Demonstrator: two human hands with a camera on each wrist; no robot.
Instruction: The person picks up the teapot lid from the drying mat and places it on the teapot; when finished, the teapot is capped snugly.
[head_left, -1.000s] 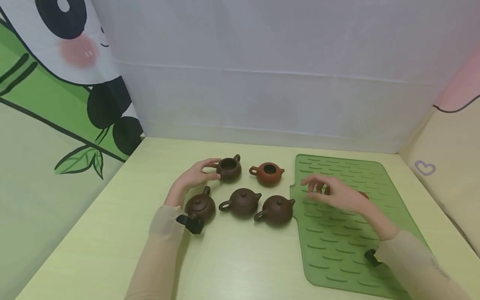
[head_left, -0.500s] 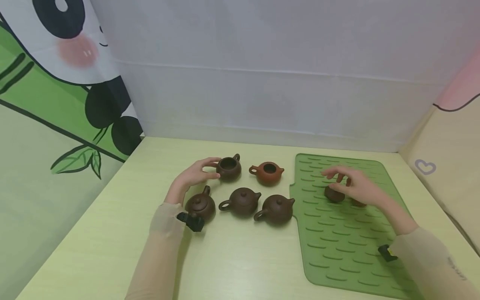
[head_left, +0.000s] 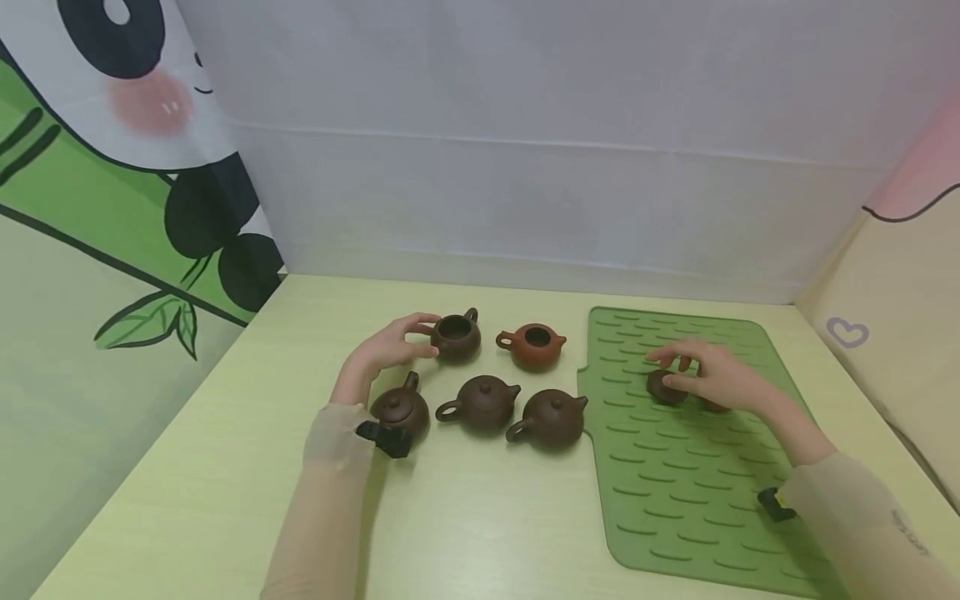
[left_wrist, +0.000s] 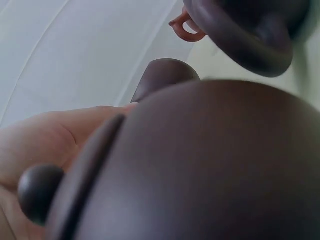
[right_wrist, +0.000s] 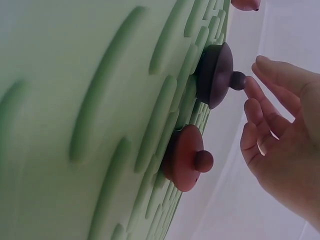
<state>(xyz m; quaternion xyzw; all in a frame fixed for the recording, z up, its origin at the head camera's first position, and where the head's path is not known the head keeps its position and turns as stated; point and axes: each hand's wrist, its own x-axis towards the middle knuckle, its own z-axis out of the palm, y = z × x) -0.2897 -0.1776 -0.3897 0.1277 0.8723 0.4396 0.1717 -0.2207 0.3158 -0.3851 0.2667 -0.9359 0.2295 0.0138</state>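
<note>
Closing off the far side: pale cloth backdrop (head_left: pixel 525 208), one, creased across.

Table (head_left: pixel 480 521), pale yellow: far edge against the cloth; surface runs wide at the left and before the teapots, with room to move.

Mat (head_left: pixel 675 500), green, ridged, tabbed at its left edge: on the table's right half; room on its near part and at its far end beyond the hand.

Right hand (head_left: pixel 708 375): low over the mat, fingers loosely bent, thumb apart from them, beside the knob (right_wrist: pixel 238 81) of the dark lid (right_wrist: pixel 217 77); whether skin meets knob, I cannot tell.

Left hand (head_left: pixel 386 348): thumb and forefinger spaced apart, holding the uncovered dark teapot (head_left: pixel 459 343) by its left side.

Teapots, five. Back row: that dark one, upright; an uncovered red teapot (head_left: pixel 538 357) to its right, apart. Front row, dark and lidded: left teapot (head_left: pixel 402 403), partly behind the wrist camera (head_left: pixel 388 440); middle teapot (head_left: pixel 487 406); right teapot (head_left: pixel 553 418), just beside the mat.

Lids, two, on the mat, near each other: the dark lid and a red lid (right_wrist: pixel 186 160). The head view loses most of the red one under the hand; the right wrist view gives both knobs whole. The left wrist view alone enlarges the left teapot's knob.
</note>
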